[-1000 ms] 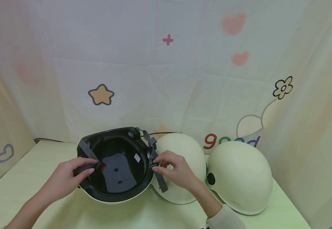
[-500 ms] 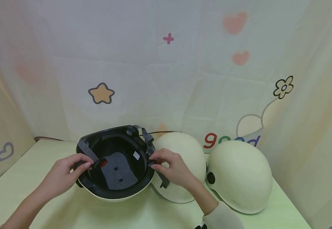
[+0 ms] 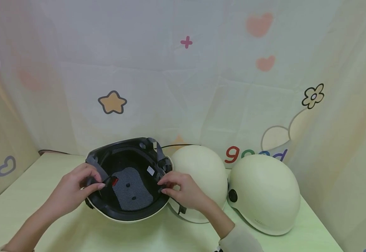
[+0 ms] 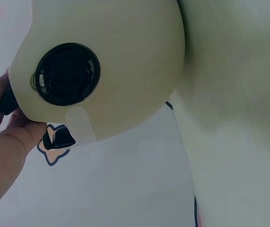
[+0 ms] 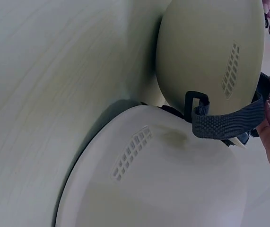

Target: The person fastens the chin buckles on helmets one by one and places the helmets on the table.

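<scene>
An upturned cream helmet (image 3: 131, 196) with a black lining and grey padding lies on the table, its opening facing me. At its left rim my left hand (image 3: 74, 187) pinches the chin strap's black buckle (image 3: 109, 182), which has a red part. A grey strap (image 3: 101, 171) runs from the rim to it. My right hand (image 3: 184, 190) pinches the other chin strap at the right rim; fingers hide the gripped part. That strap's loose webbing (image 5: 229, 124) hangs in a loop below the hand in the right wrist view. A black disc (image 4: 67, 73) shows on the shell's outside.
Close on the right stands a second cream helmet (image 3: 201, 168), dome up, behind my right hand. A third cream helmet (image 3: 264, 192) sits further right. A printed curtain (image 3: 157, 87) hangs behind the pale table (image 3: 170, 239).
My right hand has moved left and slightly down over the helmet's right rim, drawing the strap inward. My left hand has stayed near the left rim, still pinching the buckle.
</scene>
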### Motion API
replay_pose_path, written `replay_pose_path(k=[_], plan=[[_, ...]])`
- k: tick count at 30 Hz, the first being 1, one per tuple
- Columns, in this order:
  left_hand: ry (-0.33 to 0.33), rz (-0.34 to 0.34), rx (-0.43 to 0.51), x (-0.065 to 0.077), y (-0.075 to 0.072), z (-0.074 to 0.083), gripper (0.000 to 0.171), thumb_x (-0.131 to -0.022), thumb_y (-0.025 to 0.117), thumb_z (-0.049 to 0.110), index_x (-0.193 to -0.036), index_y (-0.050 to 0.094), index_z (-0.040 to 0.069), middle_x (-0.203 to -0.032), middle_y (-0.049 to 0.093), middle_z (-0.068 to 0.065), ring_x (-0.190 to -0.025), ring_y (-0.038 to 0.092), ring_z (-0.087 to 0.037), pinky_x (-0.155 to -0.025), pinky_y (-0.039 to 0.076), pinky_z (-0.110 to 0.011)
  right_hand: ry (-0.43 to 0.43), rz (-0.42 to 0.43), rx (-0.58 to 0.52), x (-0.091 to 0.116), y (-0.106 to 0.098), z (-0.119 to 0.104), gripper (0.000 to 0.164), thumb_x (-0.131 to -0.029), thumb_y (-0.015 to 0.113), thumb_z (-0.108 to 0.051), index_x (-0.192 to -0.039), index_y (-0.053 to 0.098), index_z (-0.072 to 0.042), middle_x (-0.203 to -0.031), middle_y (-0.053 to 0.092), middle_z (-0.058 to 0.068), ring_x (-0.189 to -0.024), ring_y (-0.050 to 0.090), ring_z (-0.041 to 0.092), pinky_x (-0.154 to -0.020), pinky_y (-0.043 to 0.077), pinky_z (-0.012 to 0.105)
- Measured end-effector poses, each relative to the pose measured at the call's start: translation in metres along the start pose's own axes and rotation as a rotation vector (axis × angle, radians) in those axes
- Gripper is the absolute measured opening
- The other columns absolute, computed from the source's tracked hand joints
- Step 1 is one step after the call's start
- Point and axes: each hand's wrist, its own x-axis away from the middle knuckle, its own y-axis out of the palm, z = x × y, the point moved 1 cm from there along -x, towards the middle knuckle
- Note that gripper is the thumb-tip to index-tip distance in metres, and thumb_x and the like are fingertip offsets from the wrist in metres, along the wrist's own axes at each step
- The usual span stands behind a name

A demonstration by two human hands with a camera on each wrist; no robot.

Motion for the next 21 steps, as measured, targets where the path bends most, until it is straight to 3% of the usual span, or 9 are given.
replay_pose_path(k=[9,16,21], plan=[[0.050,0.007,0.039,-0.0048,-0.0058,0.0008,0.025,-0.072,0.069,-0.011,-0.086,0.062,0.008,-0.081,0.063,0.000,-0.070,0.056,-0.002,-0.061,0.045,-0.012,-0.014,-0.001,-0.006,0.0020,0.0015,0.0045,0.017,-0.079,0.065,0.005,-0.096,0.065,0.001,-0.092,0.063,0.012,-0.076,0.057,0.010,-0.070,0.049,0.021],[0.091,-0.036,0.063,-0.0057,-0.0082,-0.0003,0.029,-0.079,0.061,-0.013,-0.099,0.068,0.007,-0.089,0.061,0.001,-0.074,0.054,-0.006,-0.062,0.043,-0.013,-0.022,0.010,-0.024,0.0025,0.0036,0.0049,0.016,-0.079,0.066,0.005,-0.095,0.065,0.002,-0.092,0.063,0.010,-0.076,0.057,0.011,-0.069,0.049,0.022],[0.055,-0.127,0.214,-0.0055,-0.0089,-0.0004,0.031,-0.085,0.048,-0.017,-0.107,0.064,-0.001,-0.084,0.052,-0.001,-0.071,0.061,-0.009,-0.063,0.051,-0.023,-0.022,0.015,-0.028,0.0032,0.0045,0.0053,0.016,-0.079,0.066,0.004,-0.095,0.065,0.002,-0.092,0.063,0.010,-0.076,0.057,0.011,-0.069,0.049,0.022]])
